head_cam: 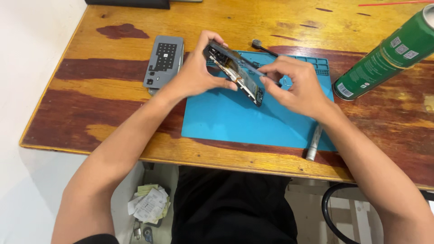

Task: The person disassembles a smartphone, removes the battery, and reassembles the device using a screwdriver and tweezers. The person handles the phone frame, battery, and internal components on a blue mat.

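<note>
A worn wooden table (113, 113), yellow with dark red-brown patches, is seen from above. A blue mat (226, 119) is laid at its middle. A grey back cover (163, 62) is placed just left of the mat. A green spray can (384, 56) is laid tilted at the right. A silver tool (313, 144) is rested across the mat's lower right edge, and a small brush (263, 46) at its top edge.

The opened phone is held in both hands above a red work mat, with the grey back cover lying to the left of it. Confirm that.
Not quite: the work mat is blue, not red, as the head view shows. The rest holds: both hands grip the opened phone above it, and the grey back cover lies to the left.
</note>
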